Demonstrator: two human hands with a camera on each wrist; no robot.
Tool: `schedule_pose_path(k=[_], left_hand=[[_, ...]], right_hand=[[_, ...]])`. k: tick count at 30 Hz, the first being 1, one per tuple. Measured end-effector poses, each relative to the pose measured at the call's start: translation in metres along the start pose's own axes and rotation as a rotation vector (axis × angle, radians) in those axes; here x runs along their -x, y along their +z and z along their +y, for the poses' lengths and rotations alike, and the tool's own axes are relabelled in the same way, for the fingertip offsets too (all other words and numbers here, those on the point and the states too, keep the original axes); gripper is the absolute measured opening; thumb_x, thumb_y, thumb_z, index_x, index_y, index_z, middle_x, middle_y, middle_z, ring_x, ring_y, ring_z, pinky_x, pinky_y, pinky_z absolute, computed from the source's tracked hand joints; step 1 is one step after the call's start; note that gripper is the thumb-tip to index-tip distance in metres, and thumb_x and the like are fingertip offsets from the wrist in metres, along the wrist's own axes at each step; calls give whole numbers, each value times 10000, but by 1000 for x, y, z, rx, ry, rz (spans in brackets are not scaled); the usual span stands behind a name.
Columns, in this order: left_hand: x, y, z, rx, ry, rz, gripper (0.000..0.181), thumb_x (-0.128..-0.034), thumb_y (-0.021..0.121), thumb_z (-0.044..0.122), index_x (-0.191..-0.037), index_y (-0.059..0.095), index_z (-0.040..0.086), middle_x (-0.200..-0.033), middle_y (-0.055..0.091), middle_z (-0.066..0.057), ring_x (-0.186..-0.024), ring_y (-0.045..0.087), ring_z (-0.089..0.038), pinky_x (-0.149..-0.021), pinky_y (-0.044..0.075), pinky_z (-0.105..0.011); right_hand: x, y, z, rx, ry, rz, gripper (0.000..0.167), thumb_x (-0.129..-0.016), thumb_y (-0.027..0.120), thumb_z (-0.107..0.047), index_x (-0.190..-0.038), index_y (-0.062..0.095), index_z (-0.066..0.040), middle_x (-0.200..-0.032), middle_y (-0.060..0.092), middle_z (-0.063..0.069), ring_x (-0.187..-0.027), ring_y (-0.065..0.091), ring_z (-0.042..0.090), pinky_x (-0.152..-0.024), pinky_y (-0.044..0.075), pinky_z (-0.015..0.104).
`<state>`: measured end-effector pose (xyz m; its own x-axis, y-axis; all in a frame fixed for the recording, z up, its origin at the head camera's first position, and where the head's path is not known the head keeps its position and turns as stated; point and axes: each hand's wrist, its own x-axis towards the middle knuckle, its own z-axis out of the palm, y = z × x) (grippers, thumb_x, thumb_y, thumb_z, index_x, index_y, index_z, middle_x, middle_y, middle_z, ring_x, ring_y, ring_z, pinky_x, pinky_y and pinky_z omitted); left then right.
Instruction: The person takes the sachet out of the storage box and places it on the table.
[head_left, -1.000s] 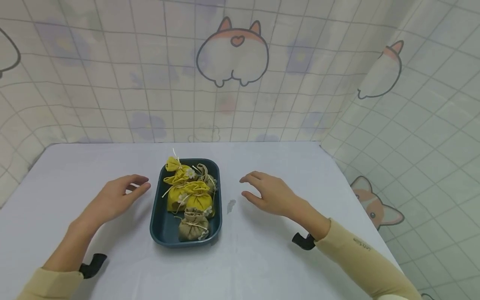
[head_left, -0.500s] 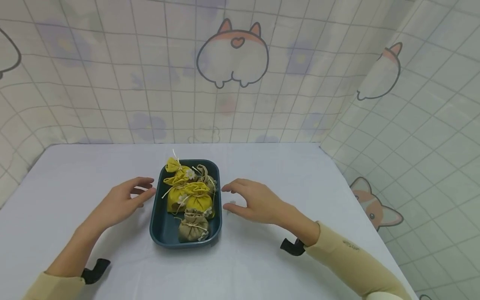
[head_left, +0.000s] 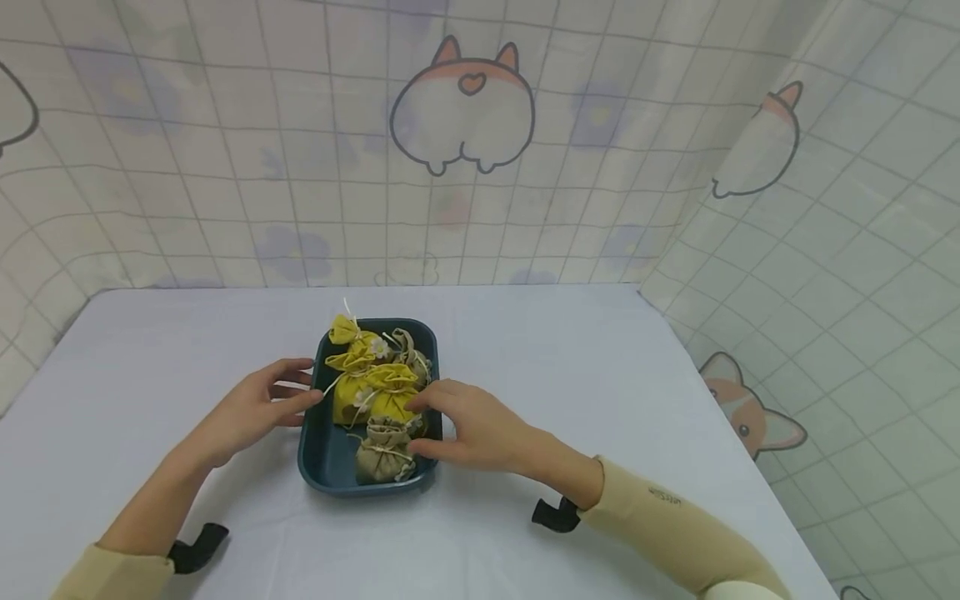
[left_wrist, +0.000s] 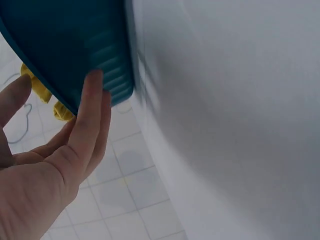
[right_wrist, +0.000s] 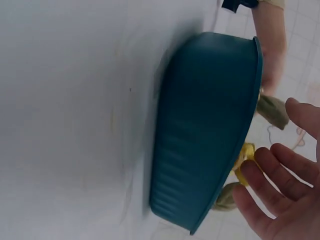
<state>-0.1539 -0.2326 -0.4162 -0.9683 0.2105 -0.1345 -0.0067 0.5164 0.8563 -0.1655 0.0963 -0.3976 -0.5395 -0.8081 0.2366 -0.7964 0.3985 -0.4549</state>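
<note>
A dark teal tray [head_left: 327,458] holds several small drawstring pouches. Toward its back and middle are yellow pouches [head_left: 393,402]; an olive-brown pouch [head_left: 382,462] sits at the front, and another olive pouch [head_left: 412,357] at the back right. My left hand [head_left: 258,410] is at the tray's left side. In the left wrist view its extended fingers lie along the outer wall [left_wrist: 60,40], thumb on the other side of the rim. Over the right rim reaches my right hand [head_left: 480,429], fingers and thumb spread beside the middle yellow and front olive pouches, gripping neither.
The tray stands on a white-covered table [head_left: 555,333]. A patterned curtain [head_left: 300,167] hangs behind the table and along its right side. Black wrist mounts [head_left: 198,547] hang beneath both forearms.
My right hand has moved left, from beside the tray to over its right rim. The left hand has come a little right, up to the left rim. Tray and pouches look unmoved.
</note>
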Motion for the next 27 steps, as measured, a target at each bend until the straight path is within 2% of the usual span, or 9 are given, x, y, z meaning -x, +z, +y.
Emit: schedule_pose_path(k=[5,10,15,24,27], left_hand=[[-2,1,0,65,-25,-25,733,-1015,678,263,-1558,294,-46,-1430,455,-311,-1257,547,-466,-863,608,-412],[-2,1,-2,108,-15,-46,725,-1008,670,162,-1576,263,-34,-1452,431,-316,-1274,534,-470,-867,606,-408],[-3,2,-2,126,-9,-45,723,-1005,669,143,-1576,264,-37,-1451,429,-318,-1273,534,-475,-870,606,-405],[-3,1,-2,141,-23,-64,723,-1004,667,143,-1572,263,-52,-1451,421,-315,-1280,526,-477,-886,600,-407],[-3,1,-2,141,-23,-66,723,-1004,668,142,-1571,263,-53,-1450,420,-315,-1279,526,-477,-885,600,-410]], right_hand=[[-2,11,-4,9,-6,6,447,-947,763,-361,-1280,652,-82,-1215,652,11,-1147,589,138,-986,489,234],[-5,17,-7,19,-6,12,429,-954,756,-353,-1274,658,-85,-1218,650,13,-1139,584,128,-981,483,219],[-10,22,-9,42,-4,8,416,-962,747,-342,-1260,674,-60,-1206,660,21,-1115,595,131,-951,490,207],[-13,31,-12,-13,-66,63,324,-934,787,-238,-1186,697,-55,-1162,670,32,-1100,603,154,-982,480,213],[-14,33,-12,-46,-73,59,309,-932,788,-206,-1180,697,-45,-1152,674,37,-1079,615,131,-961,484,185]])
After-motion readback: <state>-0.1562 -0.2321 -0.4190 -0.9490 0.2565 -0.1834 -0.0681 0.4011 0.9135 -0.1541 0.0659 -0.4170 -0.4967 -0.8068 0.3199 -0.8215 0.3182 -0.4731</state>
